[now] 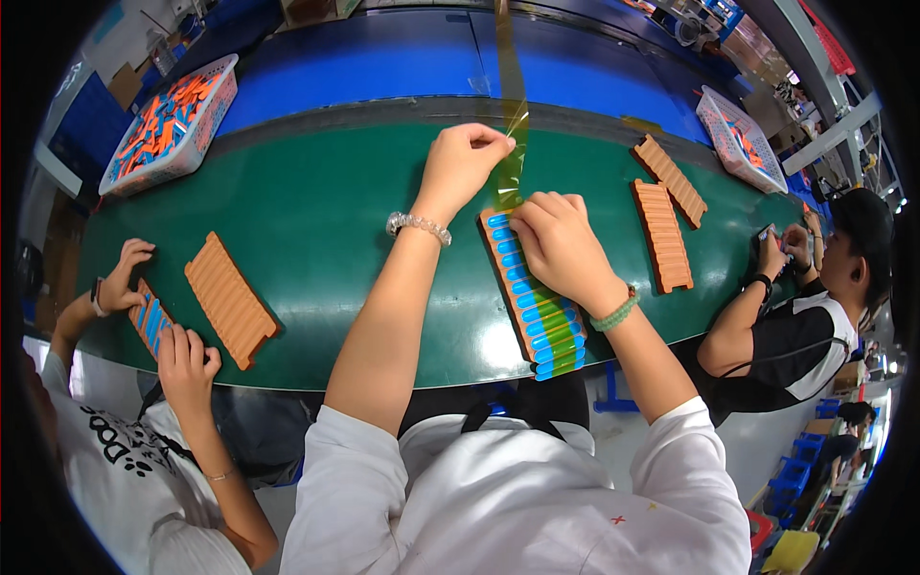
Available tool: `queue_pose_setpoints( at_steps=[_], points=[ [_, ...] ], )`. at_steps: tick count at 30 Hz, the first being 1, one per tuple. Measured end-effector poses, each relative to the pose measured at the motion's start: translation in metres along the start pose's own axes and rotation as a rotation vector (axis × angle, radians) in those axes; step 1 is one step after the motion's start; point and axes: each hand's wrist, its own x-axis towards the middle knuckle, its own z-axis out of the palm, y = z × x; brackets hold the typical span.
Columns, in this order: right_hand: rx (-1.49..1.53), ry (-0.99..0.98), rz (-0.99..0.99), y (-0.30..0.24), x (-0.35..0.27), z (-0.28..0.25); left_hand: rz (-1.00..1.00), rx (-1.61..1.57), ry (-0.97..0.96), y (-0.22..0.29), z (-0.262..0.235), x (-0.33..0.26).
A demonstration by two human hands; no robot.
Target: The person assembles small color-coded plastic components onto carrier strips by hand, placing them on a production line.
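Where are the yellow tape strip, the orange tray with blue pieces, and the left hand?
yellow tape strip (511, 115), head view, on its stretched middle part.
orange tray with blue pieces (539, 311), head view, on the blue rows.
left hand (463, 158), head view, on its back.

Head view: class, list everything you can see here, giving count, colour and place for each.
Slotted trays: five, orange; one under the hands, holding blue pieces.
Tape strip: one, clear yellow, stretching away from the middle tray.
Baskets: two, white; far left, far right.
Table: one, green.
Co-workers: two; left, right.
Left hand: pinching the tape.
Right hand: pressing on the tray.
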Motion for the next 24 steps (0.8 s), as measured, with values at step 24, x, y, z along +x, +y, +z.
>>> queue_pose_setpoints(
  at_steps=[24],
  points=[
    [1.455, 0.014, 0.609, 0.006, -0.006, -0.021, 0.15, -0.506, -0.011, 0.03, 0.015, -0.007]
  ],
)
